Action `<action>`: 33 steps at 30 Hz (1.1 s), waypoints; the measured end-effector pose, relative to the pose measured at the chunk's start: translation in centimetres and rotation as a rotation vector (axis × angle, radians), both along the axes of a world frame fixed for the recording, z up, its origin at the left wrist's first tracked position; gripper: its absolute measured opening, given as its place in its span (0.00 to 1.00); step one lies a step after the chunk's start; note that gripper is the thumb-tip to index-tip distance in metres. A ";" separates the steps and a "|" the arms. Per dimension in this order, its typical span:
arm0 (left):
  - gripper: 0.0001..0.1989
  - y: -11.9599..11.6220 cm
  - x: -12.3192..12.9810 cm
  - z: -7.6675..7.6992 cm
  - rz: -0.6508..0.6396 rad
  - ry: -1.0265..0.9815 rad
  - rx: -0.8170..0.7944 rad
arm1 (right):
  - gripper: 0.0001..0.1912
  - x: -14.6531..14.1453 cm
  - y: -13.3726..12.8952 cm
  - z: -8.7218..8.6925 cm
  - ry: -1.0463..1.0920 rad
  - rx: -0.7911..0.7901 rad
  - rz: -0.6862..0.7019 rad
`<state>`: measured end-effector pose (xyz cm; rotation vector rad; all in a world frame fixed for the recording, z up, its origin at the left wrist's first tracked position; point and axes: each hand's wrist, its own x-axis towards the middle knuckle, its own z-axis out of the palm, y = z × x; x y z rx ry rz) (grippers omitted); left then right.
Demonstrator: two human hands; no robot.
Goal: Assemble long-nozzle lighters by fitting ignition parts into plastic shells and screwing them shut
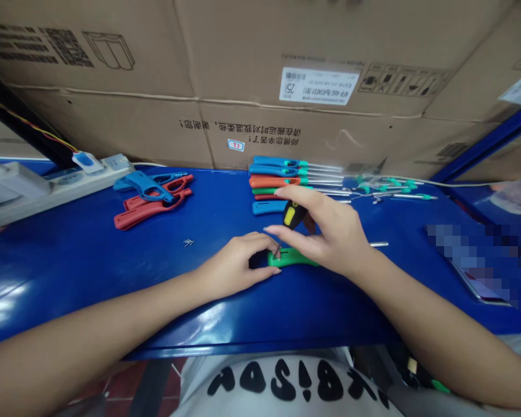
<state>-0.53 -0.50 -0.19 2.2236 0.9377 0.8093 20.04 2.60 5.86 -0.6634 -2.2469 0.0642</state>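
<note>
Green lighter body [297,256] lying flat on the blue table [217,318], its end pinched between thumb and fingers of the left hand [243,260]; right hand [325,231] above it, gripping a black-and-yellow screwdriver [293,215], tip at the body; beyond, a row of assembled lighters [271,182]; to the left, small screws [189,242] and loose handle shells [151,211]

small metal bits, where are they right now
In the head view, the small metal bits lie left of centre on the blue table, between the red handles and the left hand.
</note>
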 end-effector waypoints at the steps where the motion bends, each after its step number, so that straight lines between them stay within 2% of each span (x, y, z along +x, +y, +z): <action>1: 0.08 0.0 0.0 0.1 -0.008 -0.001 -0.007 | 0.21 0.0 0.0 0.0 0.011 -0.049 0.013; 3: 0.08 0.1 0.0 0.2 -0.022 -0.003 -0.021 | 0.23 0.1 0.0 0.0 0.033 -0.193 0.069; 5: 0.08 0.1 0.0 0.2 -0.029 -0.008 -0.017 | 0.23 0.3 0.1 0.1 0.059 -0.254 0.099; 6: 0.08 0.2 0.0 0.1 -0.030 -0.006 -0.011 | 0.22 0.3 0.1 0.1 0.067 -0.220 0.081; 9: 0.09 0.2 0.0 0.0 -0.022 0.003 0.010 | 0.19 0.6 0.0 0.3 0.048 0.027 -0.012; 11: 0.08 0.2 0.0 0.0 -0.024 0.004 0.009 | 0.19 0.6 -0.2 0.6 0.021 0.067 -0.009; 14: 0.07 0.2 0.1 0.2 -0.038 -0.002 -0.008 | 0.23 0.4 -0.5 1.0 0.012 -0.157 0.077; 16: 0.07 0.2 0.1 0.2 -0.039 -0.004 -0.008 | 0.23 0.2 -0.6 1.0 0.028 -0.212 0.074; 19: 0.07 0.2 0.1 0.2 -0.037 -0.004 0.000 | 0.20 0.0 -0.5 0.6 0.056 0.006 -0.058; 21: 0.08 0.2 0.1 0.2 -0.039 -0.007 0.000 | 0.19 -0.1 -0.6 0.6 0.049 0.090 -0.085; 25: 0.08 0.2 0.0 0.3 -0.042 -0.002 -0.013 | 0.22 -0.2 -0.9 1.0 0.057 -0.102 0.044; 26: 0.08 0.2 0.0 0.2 -0.042 0.001 -0.011 | 0.21 -0.1 -1.0 1.0 0.063 -0.106 0.042; 30: 0.09 0.3 -0.1 0.0 -0.033 0.011 0.013 | 0.15 0.1 -1.1 0.9 0.074 0.163 -0.072; 31: 0.09 0.3 -0.1 0.0 -0.032 0.011 0.013 | 0.15 0.1 -1.1 0.8 0.087 0.195 -0.076; 33: 0.09 0.3 -0.1 0.0 -0.035 0.008 0.001 | 0.18 0.0 -1.3 0.8 0.109 0.128 -0.041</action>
